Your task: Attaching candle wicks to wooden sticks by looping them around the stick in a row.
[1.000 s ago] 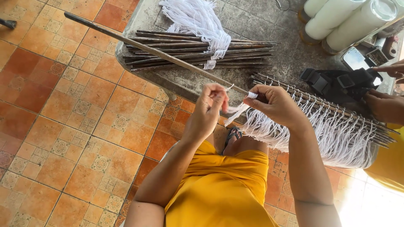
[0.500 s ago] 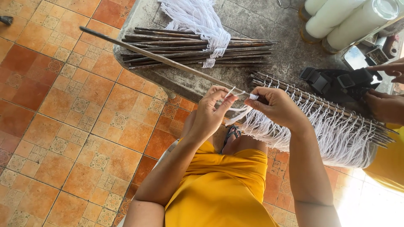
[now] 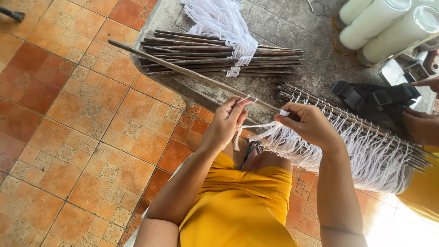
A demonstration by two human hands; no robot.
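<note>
Left hand (image 3: 227,122): closed, pinching the ends of white string (image 3: 256,130) just above the near edge of the tabletop (image 3: 283,27).
Right hand (image 3: 311,126): closed around the long thin stick (image 3: 192,75) where string is looped on it; the stick runs slantwise from the tabletop's left corner to this hand.
White string: stretched between the two hands, joining the hanging white fringe (image 3: 366,160).
Fringed sticks (image 3: 356,121): a row lying beside the right hand, their strands draping over the tabletop's edge.
Bundle of dark sticks (image 3: 219,55): farther back, with a skein of white yarn (image 3: 224,23) laid across it.
White cylinders (image 3: 384,27): top right.
Black strap with buckles (image 3: 375,98): right side, next to another person's hand (image 3: 420,128).
Below: orange tiled floor (image 3: 68,114), yellow garment (image 3: 242,206).
</note>
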